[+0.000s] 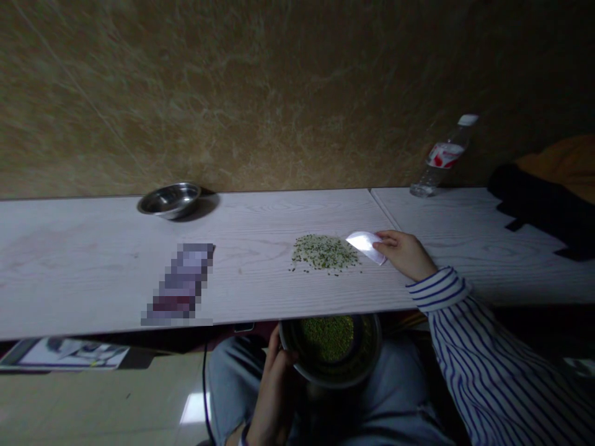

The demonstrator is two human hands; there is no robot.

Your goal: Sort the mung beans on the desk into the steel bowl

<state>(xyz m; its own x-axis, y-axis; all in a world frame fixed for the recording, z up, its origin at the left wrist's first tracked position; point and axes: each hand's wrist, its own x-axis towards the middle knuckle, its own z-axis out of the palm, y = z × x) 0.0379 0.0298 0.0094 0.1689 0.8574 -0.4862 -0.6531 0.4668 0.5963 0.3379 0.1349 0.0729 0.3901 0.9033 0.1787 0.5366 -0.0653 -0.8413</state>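
Note:
My right hand (402, 251) pinches a shiny, fan-shaped scraper card (363, 241) above the table. The card's left edge touches or nearly touches the right side of a loose patch of green beans mixed with white grains (323, 253). Below the table's front edge, my left hand (279, 365) grips the left rim of a metal bowl (341, 379). Many small green beans (328, 337) lie in this bowl, which is over my lap. The table hides the bowl's far rim.
A second metal bowl (171, 201) stands near the wall at the left. A pixelated flat object (181, 282) lies in front of it. A water bottle (439, 158) stands at the back right, beside dark and orange cloth (548, 192). The table (253, 297) meets a marbled wall.

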